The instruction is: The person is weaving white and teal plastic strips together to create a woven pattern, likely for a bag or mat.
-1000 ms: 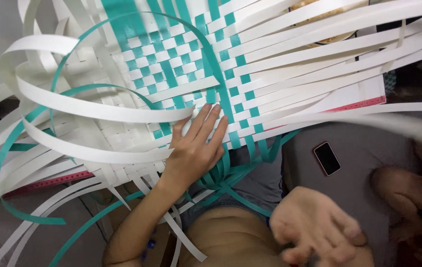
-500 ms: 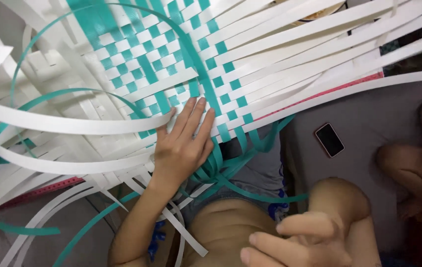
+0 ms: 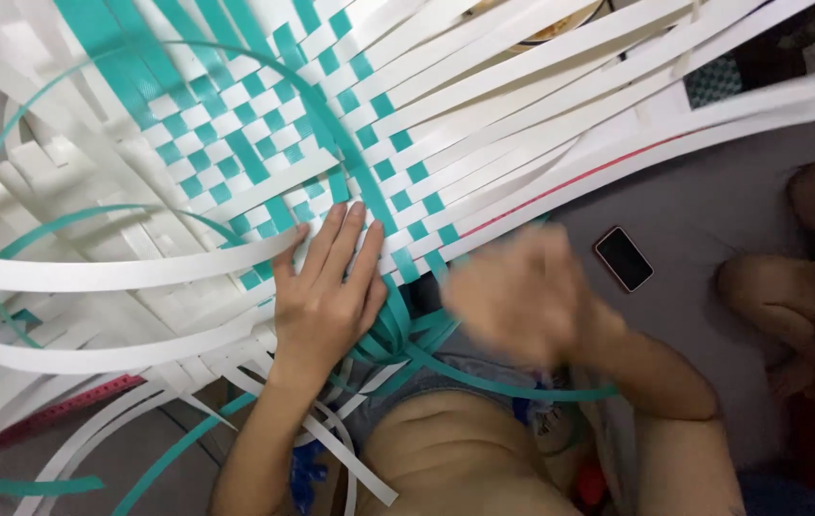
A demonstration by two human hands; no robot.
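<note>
Head view: your left hand (image 3: 326,296) lies flat, palm down, fingers (image 3: 336,239) spread and straight, pressing on the near edge of the woven mat (image 3: 264,162), a checker weave of white and teal flat strips that fills the far left and middle of the scene. Fingertips touch the weave just where a long white strip (image 3: 111,272) bends off to the left; hand open, gripping nothing. Your right hand (image 3: 522,291) is just right of the left one, at the near right corner of the weave, motion-blurred; cannot tell whether it is open or closed or what it touches. Loose teal strips (image 3: 484,382) curl out from under the mat's near edge, between the two hands and across your lap. Many loose white strip ends (image 3: 618,105) fan out to the far right. A red-edged strip (image 3: 560,191) runs along the mat's right side. A dark phone (image 3: 623,258) lies on the grey floor (image 3: 713,210) right of the right hand, apart from it. Another person's bare knee (image 3: 771,287) sits at the right edge.
</note>
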